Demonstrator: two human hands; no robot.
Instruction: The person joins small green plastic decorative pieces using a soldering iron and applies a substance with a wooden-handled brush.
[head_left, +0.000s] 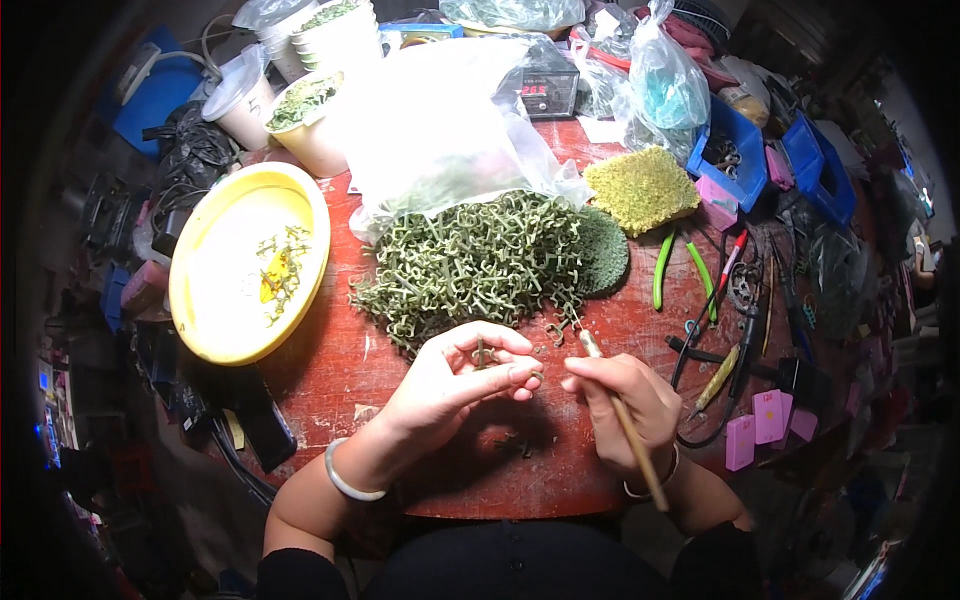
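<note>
My left hand [450, 385] pinches small olive-green pieces [481, 352] between curled fingers. Just to its right, my right hand [625, 405] grips a long wooden-handled tool [648, 483] with a pale, narrow tip pointing up and away from me. Beyond both hands lies a large heap of small, bent olive-green pieces [450, 255], partly under a white plastic bag [420, 120]. A round green textured pad [606, 265] sits at the heap's right, with a yellow rough sponge-like block [640, 190] behind it. A few loose bits lie on the red worktable [540, 470] below my hands.
A yellow basin [200, 260] with small pieces sits left, tubs of green pieces [295, 120] behind it, a dark phone-like object [262, 425] nearer. At right are green-handled pliers [662, 270], cables, pink blocks [740, 440] and blue bins [815, 160]. An electronic box [548, 92] stands behind.
</note>
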